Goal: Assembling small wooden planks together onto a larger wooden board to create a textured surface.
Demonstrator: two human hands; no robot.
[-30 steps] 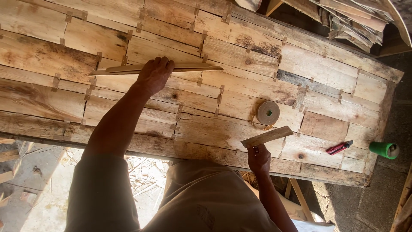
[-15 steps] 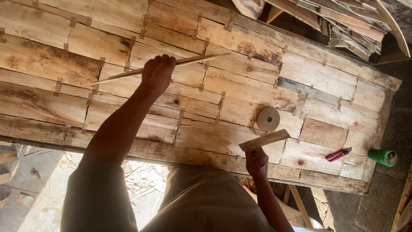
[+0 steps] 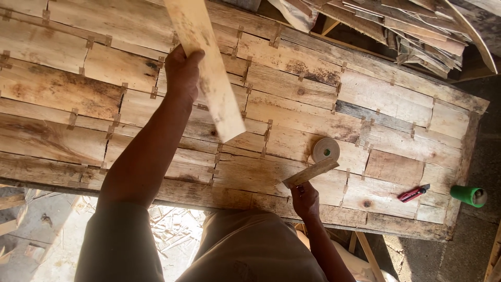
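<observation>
L hand grips veneer strip | R hand grips short strip at table edge

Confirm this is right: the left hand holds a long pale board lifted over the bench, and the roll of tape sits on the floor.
Not quite. The head view shows the roll of tape resting on the wooden bench, not the floor. The left hand does hold the long pale board lifted over it.

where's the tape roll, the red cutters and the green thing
tape roll (image 3: 325, 150), head view, on the roll's flat pale face beside the centre hole
red cutters (image 3: 411, 194), head view, on the red handles
green cylinder (image 3: 467, 195), head view, on its green side wall, at the veneer sheet's right edge
</observation>
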